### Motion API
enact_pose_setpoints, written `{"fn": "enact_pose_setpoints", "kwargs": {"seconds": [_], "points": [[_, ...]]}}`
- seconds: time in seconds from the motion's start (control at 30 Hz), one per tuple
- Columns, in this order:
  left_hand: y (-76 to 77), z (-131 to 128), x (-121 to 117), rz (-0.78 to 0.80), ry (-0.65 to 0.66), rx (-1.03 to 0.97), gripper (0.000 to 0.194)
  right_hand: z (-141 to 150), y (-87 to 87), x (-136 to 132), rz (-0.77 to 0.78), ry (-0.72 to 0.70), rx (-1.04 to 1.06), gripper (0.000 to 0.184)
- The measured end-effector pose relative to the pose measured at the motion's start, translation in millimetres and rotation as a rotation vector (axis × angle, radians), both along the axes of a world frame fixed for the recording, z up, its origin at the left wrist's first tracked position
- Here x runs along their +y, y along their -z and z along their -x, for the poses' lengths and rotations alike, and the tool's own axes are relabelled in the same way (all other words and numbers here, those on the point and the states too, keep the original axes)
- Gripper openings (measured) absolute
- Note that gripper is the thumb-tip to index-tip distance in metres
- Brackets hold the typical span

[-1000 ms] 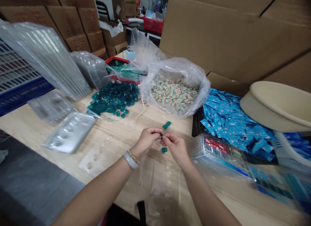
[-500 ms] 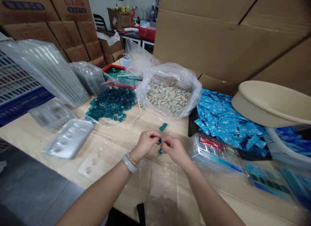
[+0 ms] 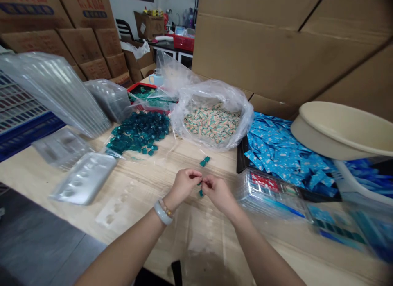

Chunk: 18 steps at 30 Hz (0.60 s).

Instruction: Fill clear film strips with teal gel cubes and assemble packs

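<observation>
Left hand (image 3: 184, 185) and right hand (image 3: 218, 191) meet over tabletop (image 3: 153, 169), away from edges

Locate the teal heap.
In the head view, the teal heap lies left of centre, just left of the bag and in front of the red tray.

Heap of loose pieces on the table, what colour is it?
The heap is dark teal, seen best in the head view.

A smooth, pale bangle (image 3: 162, 213) circles the wrist (image 3: 172, 203) of a person's left hand (image 3: 183, 187); just beside it, toward one o'clock, sits a thinner gold-and-brown bracelet (image 3: 166, 207). The right hand (image 3: 217, 193), at three o'clock, and its forearm (image 3: 260, 241) are bare.
</observation>
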<state>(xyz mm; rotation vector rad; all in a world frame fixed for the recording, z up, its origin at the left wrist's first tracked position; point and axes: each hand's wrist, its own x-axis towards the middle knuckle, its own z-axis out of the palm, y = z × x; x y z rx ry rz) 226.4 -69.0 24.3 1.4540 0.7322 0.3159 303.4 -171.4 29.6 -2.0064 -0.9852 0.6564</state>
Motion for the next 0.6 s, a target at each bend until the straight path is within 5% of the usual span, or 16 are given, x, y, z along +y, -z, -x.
{"fn": "enact_pose_setpoints", "kwargs": {"seconds": [0.13, 0.33, 0.6], "points": [[-0.7, -0.2, 0.1, 0.001, 0.073, -0.071, 0.012, 1.1, 0.3, -0.3, -0.056, 0.087, 0.152, 0.008], [-5.7, 5.4, 1.2, 0.218, 0.266, -0.036, 0.022, 5.0, -2.2, -5.2, -0.092, 0.183, 0.359, 0.004], [-16.0, 8.4, -5.6, 0.405, 0.249, 0.135, 0.023, 22.6, -25.0, -15.8, 0.113, 0.114, -0.425, 0.007]]}}
